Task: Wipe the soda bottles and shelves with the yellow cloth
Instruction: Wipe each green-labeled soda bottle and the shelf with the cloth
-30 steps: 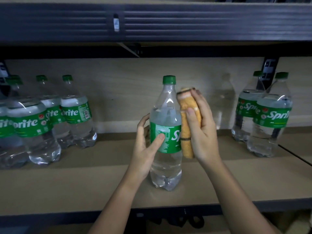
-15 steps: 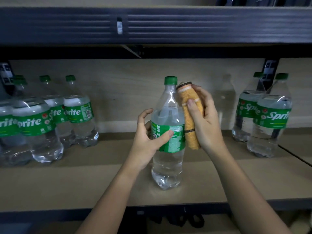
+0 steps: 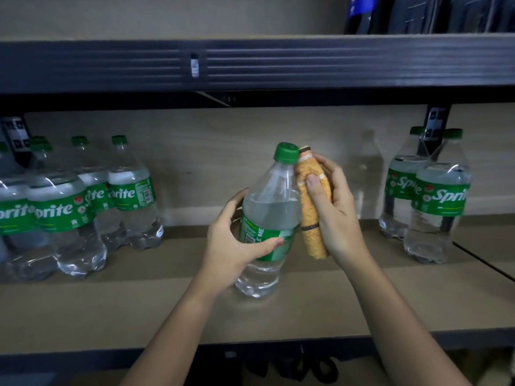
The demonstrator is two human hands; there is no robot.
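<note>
A clear Sprite bottle [image 3: 267, 207] with a green cap and label stands tilted to the right on the wooden shelf [image 3: 292, 310]. My left hand [image 3: 231, 246] grips it around the label. My right hand [image 3: 334, 213] holds the folded yellow cloth [image 3: 312, 207] and presses it against the bottle's right side, from the cap down to the label. The cloth has a dark stripe near each end.
Several Sprite bottles [image 3: 67, 215] stand in a group at the shelf's left end. Two more Sprite bottles [image 3: 437, 207] stand at the right. A dark metal shelf beam [image 3: 278, 62] runs overhead, with dark packages [image 3: 418, 12] on the upper shelf.
My left hand turned the bottle, so the label shows a different side, and tipped its top to the right. The cloth stayed against the bottle's right side.
</note>
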